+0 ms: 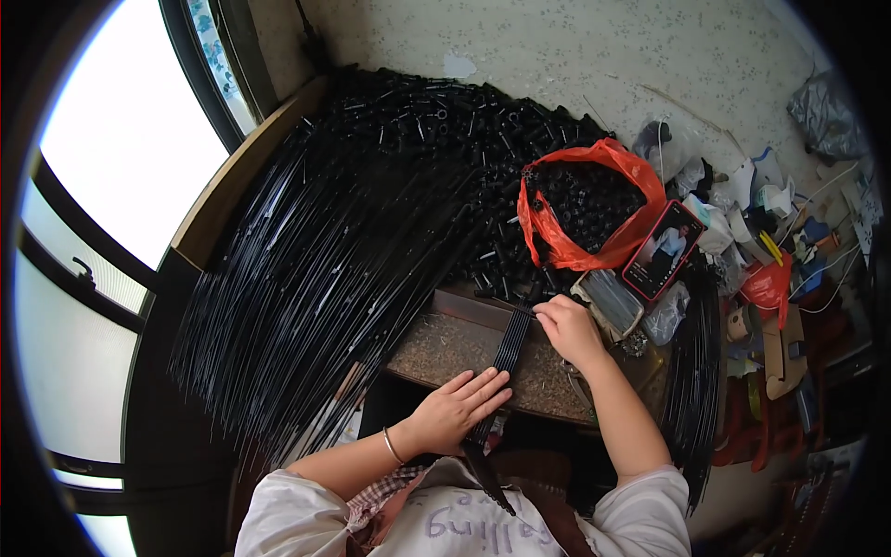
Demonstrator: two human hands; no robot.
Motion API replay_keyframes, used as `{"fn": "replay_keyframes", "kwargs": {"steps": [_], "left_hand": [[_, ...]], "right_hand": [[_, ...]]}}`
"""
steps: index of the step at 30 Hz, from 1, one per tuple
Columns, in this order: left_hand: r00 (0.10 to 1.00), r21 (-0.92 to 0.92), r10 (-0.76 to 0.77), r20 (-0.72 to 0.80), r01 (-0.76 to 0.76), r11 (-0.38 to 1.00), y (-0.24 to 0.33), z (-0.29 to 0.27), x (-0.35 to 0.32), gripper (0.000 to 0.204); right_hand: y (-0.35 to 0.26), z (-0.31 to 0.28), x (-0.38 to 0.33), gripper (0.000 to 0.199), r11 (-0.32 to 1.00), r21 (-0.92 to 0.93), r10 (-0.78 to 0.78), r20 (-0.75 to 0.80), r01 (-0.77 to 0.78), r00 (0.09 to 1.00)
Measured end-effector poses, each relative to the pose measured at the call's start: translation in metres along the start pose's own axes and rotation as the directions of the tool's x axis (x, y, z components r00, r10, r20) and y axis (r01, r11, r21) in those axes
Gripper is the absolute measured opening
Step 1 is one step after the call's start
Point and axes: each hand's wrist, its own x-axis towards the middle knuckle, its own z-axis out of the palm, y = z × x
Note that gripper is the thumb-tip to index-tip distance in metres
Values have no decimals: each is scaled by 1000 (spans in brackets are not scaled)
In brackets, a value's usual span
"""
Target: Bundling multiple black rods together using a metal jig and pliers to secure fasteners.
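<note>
A flat row of thin black rods [510,345] lies side by side across the brown work board [444,345], its near end running toward my lap. My left hand [455,408] rests flat over the near part of this row, fingers stretched out and close together. At the row's far end, my right hand [568,327] is closed in a pinch, with a thin dark rod between thumb and fingers; its tip is too small to make out. Below my left hand a dark tapered piece [486,473] hangs against my clothes.
Long thin black rods [297,278] fan out on the left, under a heap of short black tubular parts [436,121]. A red plastic bag [640,176] holds small black parts. Right of it lie a phone [664,249], a tray [608,304], and clutter. More rods [691,371] hang at right.
</note>
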Motion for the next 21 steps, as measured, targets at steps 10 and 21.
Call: {"fn": "replay_keyframes", "kwargs": {"steps": [10,21], "left_hand": [[1000,-64,-7,-30,5,998,9,4,-16,87],[999,-80,-40,-23,38,996,6,10,-10,57]], "right_hand": [[28,-41,-32,10,924,-295,195,-185,-243,963],[6,4,-21,10,994,-113,-14,-44,9,999]]}}
